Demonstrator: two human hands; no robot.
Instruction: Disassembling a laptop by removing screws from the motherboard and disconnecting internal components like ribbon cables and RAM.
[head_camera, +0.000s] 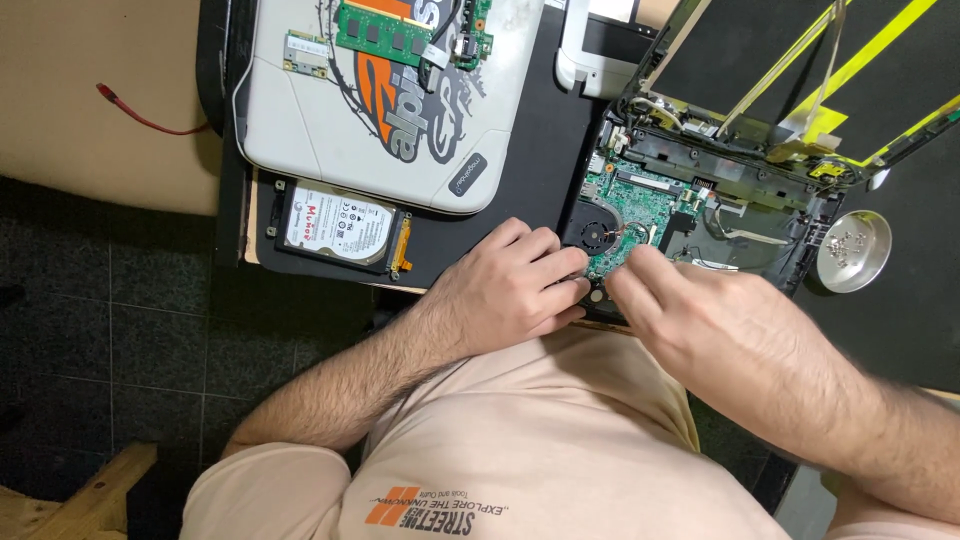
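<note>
**Both hands at the near edge of an opened laptop**

The left hand (515, 285) lies knuckles up on the black bench (520, 150), its fingers curled narrow with the tips pressed at the near left corner of the opened black laptop base with its exposed green circuit board (640, 205). The right hand (715, 320) comes in from the right, its fingers bunched close together and their tips on the board's near edge, almost meeting the left fingertips; whether either hand pinches anything small there I cannot tell, since the fingers cover the spot. Just beyond the left fingertips sits the round black cooling fan (597, 232) in the base, with a thin red wire beside it.

Beyond the right hand the laptop's black lid panel with yellow tape strips (800, 60) stands open. To the right of the right hand rests a round shiny metal dish holding small screws (853, 250). To the left of the left hand lies a silver hard drive with a white label in a black bracket (340, 228), and beyond it a white laptop cover with orange and black graphics (400, 100), which carries a green memory stick (382, 33) and a small green card (306, 52). Far left, a red cable (140, 118) trails over a beige surface.
</note>
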